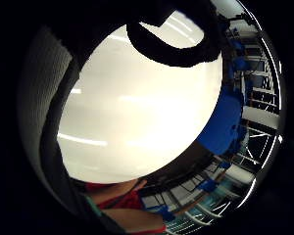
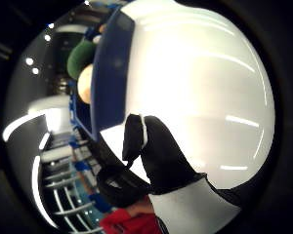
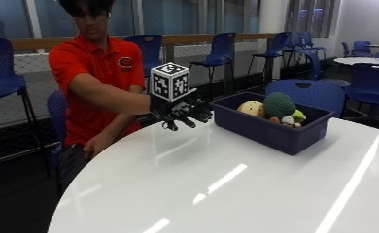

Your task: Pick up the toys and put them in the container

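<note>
A dark blue container [image 3: 275, 130] stands on the white round table [image 3: 241, 184] at the far right side. Inside it lie several plush toys: a green one [image 3: 279, 105], a tan one [image 3: 249, 108] and smaller ones beside them. My gloved right hand [image 3: 181, 112] hovers above the table just left of the container, fingers loosely spread and holding nothing. In the thumb side palm view the container [image 2: 110, 73] with the green toy [image 2: 80, 58] and tan toy [image 2: 86, 84] shows beside the table, and a gloved finger [image 2: 161, 156] crosses the picture.
The person in a red shirt [image 3: 92, 77] sits behind the table's left edge, the bare hand [image 3: 95, 144] low by the table rim. Blue chairs [image 3: 218, 53] stand behind along a railing. Another white table [image 3: 364, 60] is at the far right.
</note>
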Available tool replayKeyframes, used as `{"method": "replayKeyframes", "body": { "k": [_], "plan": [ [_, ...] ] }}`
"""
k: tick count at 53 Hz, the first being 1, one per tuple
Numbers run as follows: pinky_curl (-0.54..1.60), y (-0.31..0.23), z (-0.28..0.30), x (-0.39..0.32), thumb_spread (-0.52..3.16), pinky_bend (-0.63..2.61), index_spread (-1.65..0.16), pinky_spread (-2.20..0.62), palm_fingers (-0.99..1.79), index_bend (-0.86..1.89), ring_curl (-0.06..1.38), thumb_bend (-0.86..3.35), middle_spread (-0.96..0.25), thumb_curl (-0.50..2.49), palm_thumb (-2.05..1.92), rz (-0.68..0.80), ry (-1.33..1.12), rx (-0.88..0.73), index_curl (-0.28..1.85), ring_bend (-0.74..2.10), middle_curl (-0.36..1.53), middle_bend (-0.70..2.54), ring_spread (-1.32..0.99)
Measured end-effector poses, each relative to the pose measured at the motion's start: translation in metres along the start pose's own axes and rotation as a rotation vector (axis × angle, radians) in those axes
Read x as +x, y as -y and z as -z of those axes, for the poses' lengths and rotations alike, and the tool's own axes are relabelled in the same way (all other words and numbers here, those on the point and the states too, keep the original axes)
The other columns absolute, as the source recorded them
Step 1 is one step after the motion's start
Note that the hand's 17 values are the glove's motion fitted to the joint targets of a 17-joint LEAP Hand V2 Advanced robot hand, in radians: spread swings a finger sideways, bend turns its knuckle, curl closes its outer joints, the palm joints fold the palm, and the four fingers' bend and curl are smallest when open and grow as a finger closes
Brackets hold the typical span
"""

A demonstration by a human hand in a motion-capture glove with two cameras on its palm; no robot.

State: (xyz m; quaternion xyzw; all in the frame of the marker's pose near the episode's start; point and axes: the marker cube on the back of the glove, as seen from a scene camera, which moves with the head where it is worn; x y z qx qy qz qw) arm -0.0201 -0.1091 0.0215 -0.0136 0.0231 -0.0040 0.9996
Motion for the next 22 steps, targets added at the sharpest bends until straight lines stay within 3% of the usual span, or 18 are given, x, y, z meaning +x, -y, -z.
{"method": "replayKeyframes", "body": {
  "k": [22],
  "plan": [
    [0.33,-0.0062,0.0061,0.0095,1.21,0.79,-0.31,0.09,-0.23,0.15,0.16,-0.04,-0.03,0.21,-0.05,0.011,0.033,0.018,0.27,0.15,0.19,0.12,0.02]
  ]
}}
